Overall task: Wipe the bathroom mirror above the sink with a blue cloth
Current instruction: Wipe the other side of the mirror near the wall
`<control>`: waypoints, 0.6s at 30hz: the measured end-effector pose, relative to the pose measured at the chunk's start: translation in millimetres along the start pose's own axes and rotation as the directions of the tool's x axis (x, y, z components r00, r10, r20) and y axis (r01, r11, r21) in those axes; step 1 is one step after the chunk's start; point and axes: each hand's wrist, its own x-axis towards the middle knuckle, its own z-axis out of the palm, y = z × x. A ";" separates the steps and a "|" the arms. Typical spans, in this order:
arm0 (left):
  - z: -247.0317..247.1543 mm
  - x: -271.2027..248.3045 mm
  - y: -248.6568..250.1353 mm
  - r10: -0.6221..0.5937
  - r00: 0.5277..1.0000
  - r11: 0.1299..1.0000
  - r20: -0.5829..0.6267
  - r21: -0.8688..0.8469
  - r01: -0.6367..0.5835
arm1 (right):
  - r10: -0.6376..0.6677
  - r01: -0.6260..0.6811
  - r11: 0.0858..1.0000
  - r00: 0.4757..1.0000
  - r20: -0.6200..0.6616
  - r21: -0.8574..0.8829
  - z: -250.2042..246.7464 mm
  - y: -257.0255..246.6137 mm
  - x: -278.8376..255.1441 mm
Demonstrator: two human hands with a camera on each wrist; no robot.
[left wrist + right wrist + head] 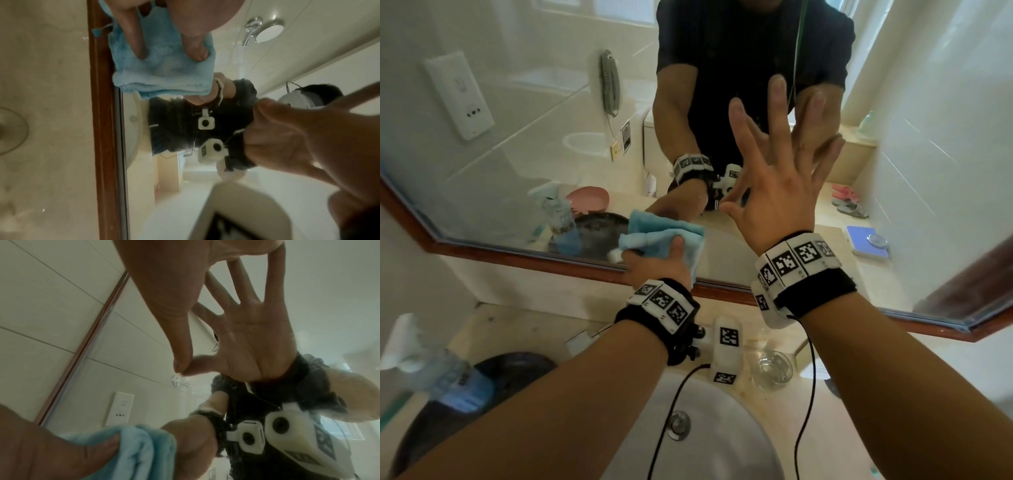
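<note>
The mirror [534,144] in its brown wooden frame [517,255] fills the upper part of the head view. My left hand [654,262] grips a folded light blue cloth [664,233] and holds it against the glass just above the lower frame edge. In the left wrist view the fingers [135,40] and thumb curl into the cloth [164,73]. My right hand [780,164] is spread flat, its fingertips and thumb touching the mirror to the right of and above the cloth. The right wrist view shows this hand [174,305] meeting its reflection, with the cloth [144,451] below.
A white sink [722,445] lies directly under my arms. A drinking glass [772,370] stands on the counter behind it. To the left are a spray bottle [438,370] and a dark basin [482,387]. Black cables hang from both wrists over the sink.
</note>
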 end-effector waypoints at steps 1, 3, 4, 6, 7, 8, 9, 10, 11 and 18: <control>3.1 -7.6 0.9 0.020 1.000 1.000 0.018 -0.007 -0.020 | 0.002 -0.002 1.000 1.000 -0.018 -0.002 1.7 0.0 0.1; 11.2 -14.1 -1.7 0.044 0.998 0.999 0.042 -0.031 -0.043 | 0.006 -0.006 1.000 0.999 -0.045 -0.016 5.1 0.6 0.5; 13.3 -17.6 -1.2 0.041 0.998 0.999 0.042 -0.031 -0.040 | 0.005 -0.006 1.000 0.999 -0.045 -0.024 6.0 0.7 0.6; 14.4 -20.6 -0.2 0.037 0.999 0.999 0.035 -0.033 -0.036 | -0.004 0.003 1.000 0.999 -0.038 -0.030 6.6 1.0 0.5; 14.5 -19.2 -1.4 0.037 0.999 0.998 0.039 -0.049 -0.035 | -0.007 0.006 1.000 0.999 -0.035 -0.029 6.0 1.3 0.0; 13.7 -17.3 -1.9 0.040 0.998 0.997 0.038 -0.067 -0.038 | -0.008 0.007 1.000 0.999 -0.034 -0.025 5.5 1.5 -0.5; 11.4 -14.5 -3.0 0.043 0.998 0.996 0.037 -0.081 -0.039 | -0.007 0.006 1.000 0.999 -0.031 -0.017 4.8 1.4 -0.9; 8.7 -11.5 -4.1 0.031 0.999 0.995 0.034 -0.094 -0.028 | -0.005 0.005 1.000 1.000 -0.026 -0.008 4.0 1.0 -0.8; 5.4 -8.6 -3.9 0.011 0.999 0.995 0.030 -0.103 -0.008 | -0.003 0.003 1.000 1.000 -0.022 -0.002 2.9 0.0 -0.6; -13.3 1.5 3.3 -0.092 0.994 0.978 0.051 -0.184 0.100 | 0.060 -0.061 0.996 0.998 0.005 0.066 -3.5 -18.9 0.2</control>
